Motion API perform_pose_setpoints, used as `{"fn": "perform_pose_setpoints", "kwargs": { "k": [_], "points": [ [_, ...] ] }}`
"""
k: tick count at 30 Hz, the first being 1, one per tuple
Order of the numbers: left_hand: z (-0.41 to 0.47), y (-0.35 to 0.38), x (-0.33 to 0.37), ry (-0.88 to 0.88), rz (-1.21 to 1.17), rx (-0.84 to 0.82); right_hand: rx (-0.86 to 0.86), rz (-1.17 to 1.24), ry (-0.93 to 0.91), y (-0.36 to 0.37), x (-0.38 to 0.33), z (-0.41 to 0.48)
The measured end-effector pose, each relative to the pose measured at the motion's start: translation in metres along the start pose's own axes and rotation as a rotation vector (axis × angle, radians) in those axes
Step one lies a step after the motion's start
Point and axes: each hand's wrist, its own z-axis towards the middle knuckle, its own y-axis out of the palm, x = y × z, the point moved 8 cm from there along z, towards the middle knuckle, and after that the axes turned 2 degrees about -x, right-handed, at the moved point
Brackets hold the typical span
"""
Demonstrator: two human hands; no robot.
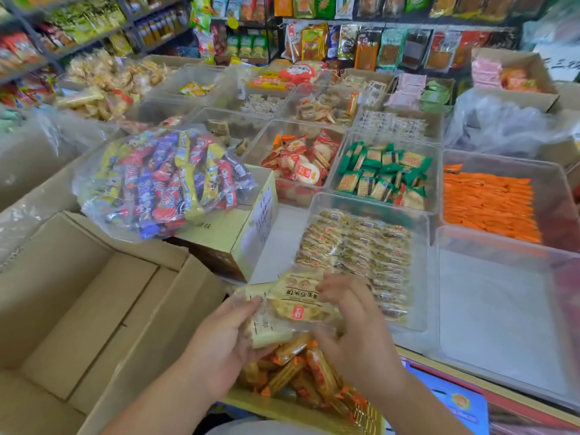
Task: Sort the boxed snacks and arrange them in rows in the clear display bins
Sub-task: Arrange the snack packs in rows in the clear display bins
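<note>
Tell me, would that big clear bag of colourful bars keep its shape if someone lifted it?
Probably not. The bag is thin, crinkled film packed with loose bars, so it would likely sag and shift. It bulges full, so it is probably fairly heavy. It seems to reach past the carton beneath, so a push might slide it off.

The snack packets (295, 306) are pale yellow with dark lettering and a small red square label. The wrapped sticks (301, 372) are orange and red, in a yellow basket (282, 409). The rowed packets (354, 255) are cream and tan with little white labels. Other bins show green-and-yellow biscuit packs (381, 175), plain bright orange sachets (489, 205) and red-and-white rice crackers (301, 164). The mixed wrappers (163, 180) are blue, red, yellow and purple. The cardboard box (78, 296) is plain brown.
</note>
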Motion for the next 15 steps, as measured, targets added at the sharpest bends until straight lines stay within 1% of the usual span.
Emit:
{"fn": "perform_pose_setpoints", "kwargs": {
  "k": [4,6,9,12,13,15],
  "points": [
    [0.008,0.011,-0.003,-0.013,0.065,-0.028,-0.077,0.012,0.029,0.014,0.015,-0.006],
    [0.012,0.014,-0.001,0.004,0.105,-0.040,-0.077,0.071,0.082,0.016,0.025,-0.003],
    [0.026,0.011,-0.002,0.016,0.093,0.025,0.000,0.192,0.222,0.007,0.051,0.005],
    [0.043,0.007,-0.001,0.004,0.002,0.079,0.086,0.260,0.394,-0.008,0.092,0.025],
    [0.047,0.007,0.001,0.005,-0.037,0.087,0.109,0.260,0.444,-0.014,0.107,0.036],
    [0.055,0.006,0.004,0.022,-0.116,0.098,0.130,0.160,0.510,-0.024,0.139,0.063]
  ]
}}
